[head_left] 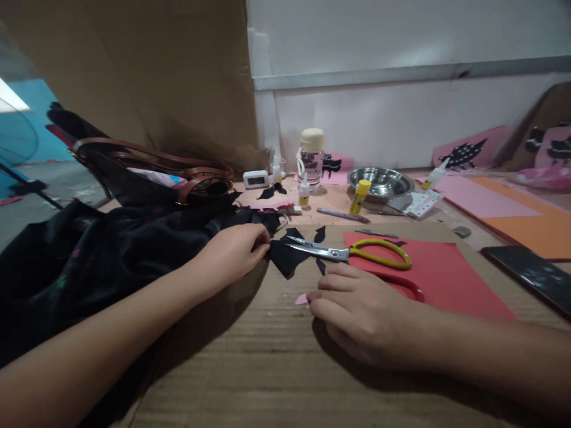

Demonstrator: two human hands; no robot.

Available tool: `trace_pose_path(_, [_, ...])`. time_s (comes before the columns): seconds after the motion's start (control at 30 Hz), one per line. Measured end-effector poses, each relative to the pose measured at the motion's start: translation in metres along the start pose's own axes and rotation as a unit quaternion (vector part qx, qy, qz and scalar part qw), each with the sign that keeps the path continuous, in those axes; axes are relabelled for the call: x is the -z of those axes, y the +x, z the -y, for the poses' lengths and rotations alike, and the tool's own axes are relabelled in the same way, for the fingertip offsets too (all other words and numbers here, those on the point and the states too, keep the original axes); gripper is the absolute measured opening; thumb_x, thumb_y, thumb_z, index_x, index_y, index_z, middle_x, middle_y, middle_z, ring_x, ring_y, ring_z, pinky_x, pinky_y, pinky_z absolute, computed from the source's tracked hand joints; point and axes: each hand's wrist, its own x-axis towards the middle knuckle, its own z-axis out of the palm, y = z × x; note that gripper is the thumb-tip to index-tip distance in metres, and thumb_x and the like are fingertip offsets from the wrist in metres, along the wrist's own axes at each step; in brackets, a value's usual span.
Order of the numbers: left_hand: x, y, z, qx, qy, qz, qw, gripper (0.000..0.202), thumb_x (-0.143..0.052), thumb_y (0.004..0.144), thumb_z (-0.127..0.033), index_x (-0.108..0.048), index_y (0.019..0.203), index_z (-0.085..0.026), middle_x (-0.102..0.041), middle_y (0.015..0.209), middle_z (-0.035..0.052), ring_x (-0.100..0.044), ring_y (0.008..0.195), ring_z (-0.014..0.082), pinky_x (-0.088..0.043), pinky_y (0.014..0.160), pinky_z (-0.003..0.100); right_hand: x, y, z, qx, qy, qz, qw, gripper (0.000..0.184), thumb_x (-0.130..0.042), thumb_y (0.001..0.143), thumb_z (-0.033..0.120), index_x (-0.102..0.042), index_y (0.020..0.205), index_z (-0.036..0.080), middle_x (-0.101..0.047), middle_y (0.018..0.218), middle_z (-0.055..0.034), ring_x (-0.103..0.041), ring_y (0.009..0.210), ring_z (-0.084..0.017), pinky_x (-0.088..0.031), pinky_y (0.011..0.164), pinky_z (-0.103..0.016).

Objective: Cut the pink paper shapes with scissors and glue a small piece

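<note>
My left hand point(236, 252) pinches the edge of a black paper piece point(285, 257) lying on the cardboard work surface point(250, 356). My right hand point(357, 309) rests on the cardboard with fingers curled, its fingertips on a small pink paper scrap point(301, 299). Yellow-handled scissors point(352, 252) lie just beyond both hands, blades over the black paper, handles on a red paper sheet point(446, 273). A red scissor handle point(408, 287) shows beside my right hand.
A black cloth and brown-strapped bag point(147, 178) fill the left. At the back stand a bottle point(311, 159), glue stick point(359, 197), steel bowl point(380, 181), small clock point(256, 179) and pen point(341, 214). Pink and orange sheets point(513, 214) and a dark phone point(530, 274) lie right.
</note>
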Motion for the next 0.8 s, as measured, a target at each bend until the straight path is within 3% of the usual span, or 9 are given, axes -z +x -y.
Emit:
trace_pose_path(0.1, [-0.001, 0.004, 0.007, -0.006, 0.016, -0.01, 1.0, 0.017, -0.054, 0.093, -0.028, -0.07, 0.094, -0.02, -0.073, 0.088, 0.0064, -0.068, 0.08, 0.0242, -0.047, 0.07, 0.032, 0.002, 0.0, -0.001, -0.014, 0.017, -0.004, 1.0, 0.029, -0.046, 0.093, 0.004, -0.074, 0.085, 0.009, -0.067, 0.07, -0.0087, -0.052, 0.067, -0.021, -0.043, 0.067, -0.036])
trace_pose_path(0.2, [-0.001, 0.006, 0.007, -0.032, 0.015, -0.006, 0.999, 0.026, -0.057, 0.095, -0.038, -0.072, 0.102, -0.018, -0.073, 0.101, 0.0095, -0.068, 0.094, 0.0271, -0.051, 0.084, 0.037, 0.002, -0.001, -0.001, -0.003, 0.02, -0.005, 1.0, 0.028, -0.046, 0.094, 0.004, -0.074, 0.093, 0.008, -0.07, 0.074, -0.0081, -0.055, 0.07, -0.022, -0.044, 0.071, -0.037])
trace_pose_path(0.3, [-0.003, 0.005, 0.002, -0.08, -0.001, 0.019, 0.997, 0.051, -0.072, 0.084, -0.056, -0.07, 0.119, -0.019, -0.069, 0.123, 0.0111, -0.064, 0.111, 0.0301, -0.048, 0.099, 0.041, -0.001, -0.003, 0.001, 0.003, 0.018, 0.001, 1.0, 0.029, -0.045, 0.095, 0.004, -0.074, 0.093, 0.008, -0.071, 0.077, -0.0096, -0.057, 0.072, -0.022, -0.045, 0.074, -0.038])
trace_pose_path(0.37, [-0.008, 0.005, -0.001, -0.099, -0.012, 0.032, 0.995, 0.059, -0.077, 0.079, -0.056, -0.068, 0.125, -0.019, -0.066, 0.129, 0.0113, -0.062, 0.114, 0.0307, -0.048, 0.102, 0.042, -0.002, -0.004, 0.002, 0.002, 0.016, 0.007, 1.0, 0.029, -0.045, 0.095, 0.004, -0.073, 0.092, 0.008, -0.07, 0.075, -0.0091, -0.055, 0.07, -0.022, -0.044, 0.071, -0.037])
trace_pose_path(0.5, [-0.014, 0.006, -0.001, -0.084, -0.033, 0.027, 0.996, 0.02, -0.064, 0.091, -0.023, -0.074, 0.108, -0.019, -0.072, 0.112, 0.009, -0.065, 0.106, 0.0266, -0.049, 0.098, 0.04, 0.003, 0.0, -0.008, -0.037, 0.012, 0.03, 0.999, 0.027, -0.045, 0.098, 0.009, -0.071, 0.092, 0.012, -0.069, 0.079, -0.0083, -0.057, 0.073, -0.022, -0.045, 0.072, -0.037])
trace_pose_path(0.57, [-0.014, 0.006, 0.0, -0.067, -0.05, 0.018, 0.996, 0.023, -0.057, 0.089, -0.013, -0.075, 0.101, -0.02, -0.074, 0.106, 0.0069, -0.066, 0.103, 0.0256, -0.049, 0.097, 0.039, 0.007, 0.002, -0.021, -0.102, -0.007, 0.049, 0.994, 0.021, -0.048, 0.098, 0.015, -0.069, 0.098, 0.014, -0.071, 0.088, -0.01, -0.061, 0.081, -0.025, -0.048, 0.075, -0.039])
trace_pose_path(0.7, [-0.011, 0.008, 0.004, -0.019, -0.111, -0.012, 0.994, 0.022, -0.055, 0.088, -0.016, -0.075, 0.097, -0.021, -0.076, 0.1, 0.0062, -0.068, 0.095, 0.0271, -0.051, 0.09, 0.04, 0.008, 0.001, -0.05, -0.21, -0.044, 0.101, 0.971, 0.03, -0.058, 0.095, 0.027, -0.064, 0.122, 0.015, -0.069, 0.112, -0.0145, -0.063, 0.103, -0.033, -0.05, 0.09, -0.049])
trace_pose_path(0.8, [-0.01, 0.01, 0.008, 0.017, -0.188, -0.049, 0.981, 0.021, -0.054, 0.092, -0.028, -0.073, 0.095, -0.019, -0.076, 0.095, 0.0057, -0.069, 0.091, 0.0262, -0.051, 0.084, 0.037, 0.003, -0.002, -0.062, -0.252, -0.041, 0.149, 0.955, 0.032, -0.058, 0.097, 0.032, -0.065, 0.123, 0.016, -0.068, 0.116, -0.0155, -0.064, 0.104, -0.034, -0.051, 0.091, -0.05])
